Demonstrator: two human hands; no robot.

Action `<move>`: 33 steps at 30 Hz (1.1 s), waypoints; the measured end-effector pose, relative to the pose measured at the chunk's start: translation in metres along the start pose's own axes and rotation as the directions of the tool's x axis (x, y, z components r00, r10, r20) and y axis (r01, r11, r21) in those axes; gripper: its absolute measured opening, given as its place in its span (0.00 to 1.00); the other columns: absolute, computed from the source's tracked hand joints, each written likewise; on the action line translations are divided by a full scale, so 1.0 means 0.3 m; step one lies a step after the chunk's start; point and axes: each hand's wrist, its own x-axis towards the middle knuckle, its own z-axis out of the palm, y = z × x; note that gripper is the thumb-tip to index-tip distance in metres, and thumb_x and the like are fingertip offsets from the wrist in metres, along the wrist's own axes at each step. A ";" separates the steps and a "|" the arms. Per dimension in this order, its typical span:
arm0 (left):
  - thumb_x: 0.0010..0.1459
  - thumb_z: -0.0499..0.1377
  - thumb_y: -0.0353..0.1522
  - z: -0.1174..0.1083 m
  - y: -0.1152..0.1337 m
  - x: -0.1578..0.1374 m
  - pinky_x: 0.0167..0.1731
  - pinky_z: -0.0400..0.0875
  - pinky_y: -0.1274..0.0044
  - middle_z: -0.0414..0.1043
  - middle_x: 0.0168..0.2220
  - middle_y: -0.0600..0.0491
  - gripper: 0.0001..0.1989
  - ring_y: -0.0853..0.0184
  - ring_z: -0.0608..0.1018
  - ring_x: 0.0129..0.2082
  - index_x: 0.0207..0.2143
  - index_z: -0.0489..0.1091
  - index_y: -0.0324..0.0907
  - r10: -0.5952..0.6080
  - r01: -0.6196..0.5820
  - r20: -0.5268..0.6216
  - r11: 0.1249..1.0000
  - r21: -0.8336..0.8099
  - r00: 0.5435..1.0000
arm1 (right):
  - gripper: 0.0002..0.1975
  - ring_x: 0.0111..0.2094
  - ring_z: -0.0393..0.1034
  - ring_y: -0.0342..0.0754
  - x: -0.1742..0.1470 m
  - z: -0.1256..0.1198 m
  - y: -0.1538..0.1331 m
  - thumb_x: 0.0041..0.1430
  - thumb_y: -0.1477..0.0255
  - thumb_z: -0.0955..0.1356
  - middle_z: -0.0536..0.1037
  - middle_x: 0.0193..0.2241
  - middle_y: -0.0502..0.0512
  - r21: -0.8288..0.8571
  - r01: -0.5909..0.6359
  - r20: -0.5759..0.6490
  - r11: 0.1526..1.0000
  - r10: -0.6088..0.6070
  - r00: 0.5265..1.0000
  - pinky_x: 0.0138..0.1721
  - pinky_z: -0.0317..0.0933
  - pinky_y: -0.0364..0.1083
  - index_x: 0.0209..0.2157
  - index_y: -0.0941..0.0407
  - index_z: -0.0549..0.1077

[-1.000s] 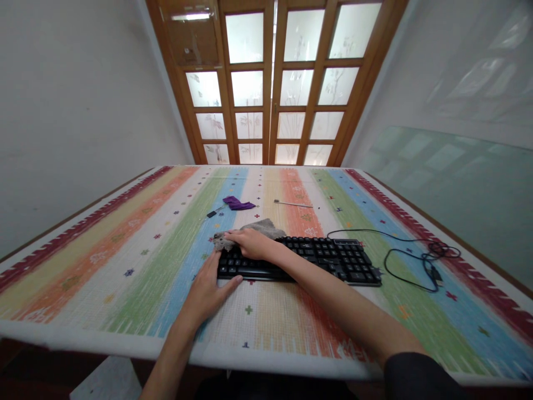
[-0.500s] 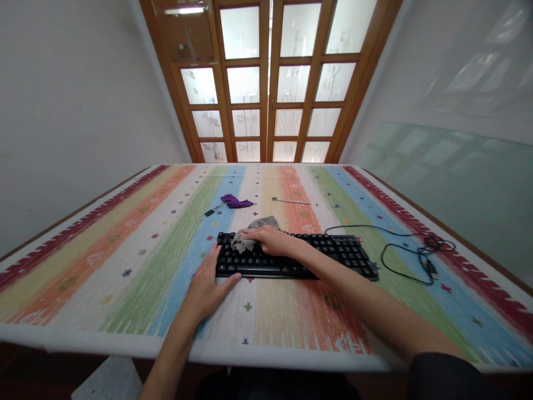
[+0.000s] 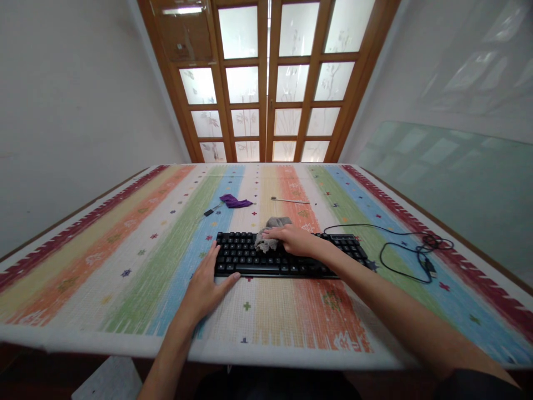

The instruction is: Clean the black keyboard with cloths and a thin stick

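Note:
A black keyboard [image 3: 250,268] lies flat on the striped tablecloth in front of me. My left hand [image 3: 207,284] holds its near left corner, with the fingers along the left edge and the thumb against the front edge. A crumpled grey cloth [image 3: 266,240] is under my right hand [image 3: 291,238], pressed onto the upper middle keys. The fingers of that hand are closed on the cloth, and part of it bunches up beyond the knuckles. My right forearm crosses over the keyboard's right part and hides some keys there.
Beyond the keyboard lie a purple cloth [image 3: 235,201], a small black clip-like item [image 3: 209,213] and a thin toothbrush-like stick [image 3: 291,201]. The keyboard's black cable [image 3: 406,274] loops at the right, its plug on the tablecloth [image 3: 166,266]. Wooden glazed doors [image 3: 266,83] stand behind the table.
My right hand has slid the grey cloth to the right across the keys, uncovering keys on the left. My left hand stays at the corner.

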 end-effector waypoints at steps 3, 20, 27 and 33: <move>0.60 0.61 0.45 -0.002 0.002 0.001 0.65 0.55 0.53 0.50 0.71 0.41 0.40 0.50 0.58 0.68 0.69 0.49 0.45 -0.003 0.003 0.004 1.000 0.000 1.000 | 0.36 0.57 0.71 0.51 -0.053 -0.014 0.023 0.45 0.91 0.61 0.75 0.56 0.58 0.014 -0.010 -0.006 1.000 0.010 1.000 0.57 0.64 0.54 0.54 0.53 0.76; 0.60 0.59 0.47 -0.009 0.012 0.002 0.65 0.55 0.55 0.49 0.71 0.39 0.39 0.50 0.58 0.68 0.68 0.51 0.42 -0.016 0.015 0.019 1.000 0.003 1.000 | 0.37 0.56 0.72 0.49 -0.388 -0.068 0.136 0.44 0.89 0.59 0.77 0.54 0.54 -0.059 -0.168 -0.174 0.984 0.155 0.972 0.60 0.63 0.55 0.54 0.52 0.76; 0.60 0.60 0.47 0.000 -0.001 0.002 0.65 0.55 0.54 0.49 0.71 0.40 0.39 0.50 0.59 0.68 0.68 0.50 0.44 -0.028 0.028 0.017 1.000 0.008 0.999 | 0.35 0.50 0.76 0.54 -0.495 -0.095 0.191 0.42 0.87 0.60 0.81 0.50 0.55 -0.131 -0.344 -0.216 0.930 0.312 0.925 0.53 0.68 0.50 0.51 0.54 0.78; 0.60 0.58 0.48 0.004 -0.010 0.004 0.66 0.55 0.55 0.48 0.71 0.39 0.40 0.50 0.58 0.69 0.68 0.50 0.42 -0.017 0.016 0.017 0.999 0.033 1.000 | 0.26 0.43 0.78 0.54 -0.549 -0.141 0.198 0.47 0.82 0.61 0.84 0.41 0.54 -0.046 -0.442 -0.241 0.896 0.419 0.875 0.43 0.69 0.47 0.44 0.54 0.80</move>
